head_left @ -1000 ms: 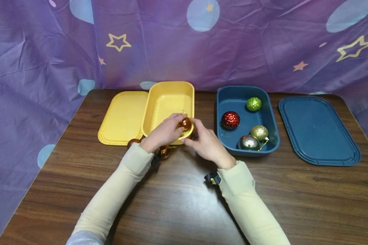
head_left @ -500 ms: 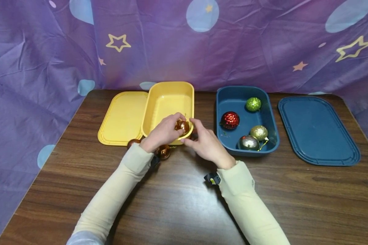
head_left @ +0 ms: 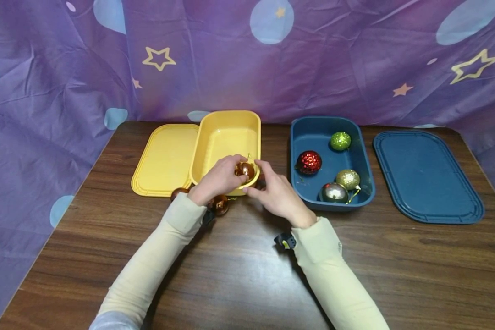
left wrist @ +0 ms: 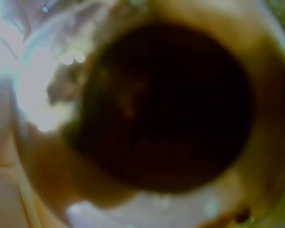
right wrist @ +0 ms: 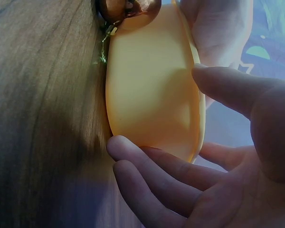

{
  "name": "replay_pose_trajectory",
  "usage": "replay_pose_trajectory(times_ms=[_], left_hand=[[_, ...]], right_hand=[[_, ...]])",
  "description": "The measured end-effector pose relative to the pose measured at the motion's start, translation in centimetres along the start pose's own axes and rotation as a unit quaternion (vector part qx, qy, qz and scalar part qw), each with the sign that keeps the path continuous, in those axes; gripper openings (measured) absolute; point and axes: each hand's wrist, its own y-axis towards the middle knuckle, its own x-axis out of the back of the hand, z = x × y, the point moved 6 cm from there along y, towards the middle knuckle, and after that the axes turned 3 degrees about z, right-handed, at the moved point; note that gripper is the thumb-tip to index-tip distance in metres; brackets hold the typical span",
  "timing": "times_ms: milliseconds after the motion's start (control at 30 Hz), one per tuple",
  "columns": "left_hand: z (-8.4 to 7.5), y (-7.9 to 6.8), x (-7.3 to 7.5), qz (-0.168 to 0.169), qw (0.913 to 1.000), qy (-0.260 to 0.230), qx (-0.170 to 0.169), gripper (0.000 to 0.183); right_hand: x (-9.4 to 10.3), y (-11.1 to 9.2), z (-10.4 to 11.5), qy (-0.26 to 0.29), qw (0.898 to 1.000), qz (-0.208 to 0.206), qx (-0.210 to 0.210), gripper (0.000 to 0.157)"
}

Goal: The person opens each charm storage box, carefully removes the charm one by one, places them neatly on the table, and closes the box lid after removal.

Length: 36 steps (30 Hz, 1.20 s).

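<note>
Copper ornament [head_left: 247, 171]: round, glossy, a gold loop on its far side; held between thumb and fingers of the left hand [head_left: 218, 178], at the near right corner of the yellow box.
Yellow box [head_left: 224, 142]: open-topped, round-cornered, standing upright; near right corner gripped by the right hand [head_left: 278, 195].

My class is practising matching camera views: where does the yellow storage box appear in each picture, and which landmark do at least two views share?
Head: the yellow storage box sits just left of centre, overlapping the yellow lid's right edge.
Left wrist: it cannot be made out; a blurred glossy ball fills most of the picture.
Right wrist: upper middle, its wall facing the camera.
Shared landmark, head and right wrist: the right hand at the box.
</note>
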Motion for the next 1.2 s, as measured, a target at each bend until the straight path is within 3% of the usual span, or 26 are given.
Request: replay_pose_trajectory(times_ms=[1200], left_hand=[[-0.18, -0.69, 0.62, -0.061, 0.9981, -0.007, 0.000, 0.042]], right_hand=[[0.02, 0.10, -0.04, -0.001, 1.000, -0.011, 0.007, 0.072]])
